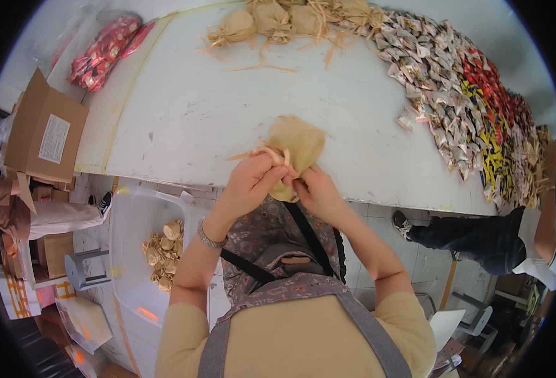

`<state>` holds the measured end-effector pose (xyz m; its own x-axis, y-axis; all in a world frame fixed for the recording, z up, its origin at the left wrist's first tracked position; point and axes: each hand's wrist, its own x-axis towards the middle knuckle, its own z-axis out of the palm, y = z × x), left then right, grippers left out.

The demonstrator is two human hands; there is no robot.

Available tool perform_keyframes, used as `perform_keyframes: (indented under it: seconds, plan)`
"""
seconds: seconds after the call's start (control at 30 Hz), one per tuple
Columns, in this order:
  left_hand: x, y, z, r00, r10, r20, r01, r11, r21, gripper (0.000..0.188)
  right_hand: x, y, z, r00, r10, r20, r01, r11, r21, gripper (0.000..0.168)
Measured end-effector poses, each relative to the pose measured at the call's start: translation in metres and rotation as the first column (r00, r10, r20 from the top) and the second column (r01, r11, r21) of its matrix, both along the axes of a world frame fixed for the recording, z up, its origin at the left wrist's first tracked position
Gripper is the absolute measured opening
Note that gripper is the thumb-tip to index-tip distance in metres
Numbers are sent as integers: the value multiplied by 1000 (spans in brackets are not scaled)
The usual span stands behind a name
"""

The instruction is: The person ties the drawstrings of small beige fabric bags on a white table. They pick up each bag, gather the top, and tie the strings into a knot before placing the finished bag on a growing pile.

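Observation:
In front of my body, at the table's near edge, I hold a tan fabric drawstring pouch with a rounded, filled-looking body. My left hand grips its pale ribbon ties near the gathered neck. Close beside it, my right hand pinches the neck from the other side. The fingers of both hands nearly meet there, and they hide the knot or gather itself. What the pouch contains cannot be seen.
Similar tied pouches sit at the table's far side. Wrapped packets pile along the right. A plastic tub with several pouches stands below left. A cardboard box and red patterned packaging lie left. People stand on both sides.

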<state>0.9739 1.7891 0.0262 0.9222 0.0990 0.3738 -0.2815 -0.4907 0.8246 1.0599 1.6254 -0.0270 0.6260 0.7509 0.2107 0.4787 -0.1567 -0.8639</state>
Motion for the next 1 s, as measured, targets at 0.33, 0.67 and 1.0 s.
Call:
perform_keyframes:
  seconds: [0.33, 0.67, 1.0]
  plan:
    - [13, 15, 6, 958, -125, -257, -11, 883, -470, 20, 52, 0, 25, 830, 257, -494, -369, 919, -141, 36]
    - [12, 45, -3, 965, 69, -252, -210, 780, -590, 19, 39, 24, 31, 503, 189, -844, -461, 884, -77, 24]
    - [-9, 9, -10, 980, 189, 69, -185, 712, 677, 19, 55, 48, 97, 533, 581, -615, -492, 804, 333, 18]
